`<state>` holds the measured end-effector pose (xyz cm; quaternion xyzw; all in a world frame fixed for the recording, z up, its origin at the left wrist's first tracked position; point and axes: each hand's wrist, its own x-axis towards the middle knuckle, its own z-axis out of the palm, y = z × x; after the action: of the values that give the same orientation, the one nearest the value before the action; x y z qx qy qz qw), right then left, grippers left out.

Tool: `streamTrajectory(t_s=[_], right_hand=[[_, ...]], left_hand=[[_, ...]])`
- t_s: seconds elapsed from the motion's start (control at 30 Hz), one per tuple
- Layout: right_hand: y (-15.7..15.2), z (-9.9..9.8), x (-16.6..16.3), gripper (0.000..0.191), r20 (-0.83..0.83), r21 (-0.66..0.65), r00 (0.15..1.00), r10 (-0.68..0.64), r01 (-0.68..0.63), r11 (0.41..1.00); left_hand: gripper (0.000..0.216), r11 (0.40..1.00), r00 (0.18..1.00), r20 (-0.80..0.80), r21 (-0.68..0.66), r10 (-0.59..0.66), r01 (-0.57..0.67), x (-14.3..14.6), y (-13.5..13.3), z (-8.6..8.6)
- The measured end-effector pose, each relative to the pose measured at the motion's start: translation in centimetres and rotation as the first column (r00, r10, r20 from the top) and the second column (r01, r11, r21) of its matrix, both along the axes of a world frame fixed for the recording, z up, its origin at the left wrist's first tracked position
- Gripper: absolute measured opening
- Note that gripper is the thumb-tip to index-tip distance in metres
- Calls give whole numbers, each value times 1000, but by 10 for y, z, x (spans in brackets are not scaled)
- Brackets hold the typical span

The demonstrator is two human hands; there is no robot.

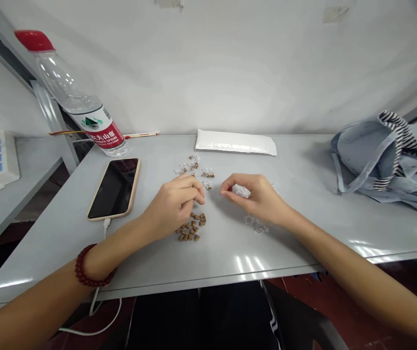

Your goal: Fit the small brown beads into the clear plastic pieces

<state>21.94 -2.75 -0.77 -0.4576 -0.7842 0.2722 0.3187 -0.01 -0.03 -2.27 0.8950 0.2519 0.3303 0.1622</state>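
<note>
Nearest us, at 7 o'clock from the gap between our left hand and right hand, lie brown pieces, probably light and stiff, best pinched by opposite sides; clear pieces, likely slippery, at 4. Our hands stand apart, fingers curled; we cannot tell whether either grips anything. Farther, at 11: brown-and-clear clusters.

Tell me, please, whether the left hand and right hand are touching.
Apart: the head view plainly shows a strip of grey table between the left hand and the right hand.
</note>
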Motion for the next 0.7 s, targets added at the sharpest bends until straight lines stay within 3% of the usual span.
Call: streamTrajectory(t_s=[0.1,0.23,0.5,0.7], right_hand=[[4,1,6,13,-35,-1,995,-91,91,996],[5,0,8,12,20,18,997,-76,75,997],[9,0,14,11,101,53,992,-79,74,996],[8,-11,3,18,247,106,962,119,-149,983]], left_hand=[[31,995,998,-19,-77,61,-62,-2,2,4],[25,973,977,-176,-170,125,-155,-5,4,6],[18,958,937,-339,-233,83,-169,-15,7,4],[11,939,944,-308,-276,116,-205,-7,5,2]])
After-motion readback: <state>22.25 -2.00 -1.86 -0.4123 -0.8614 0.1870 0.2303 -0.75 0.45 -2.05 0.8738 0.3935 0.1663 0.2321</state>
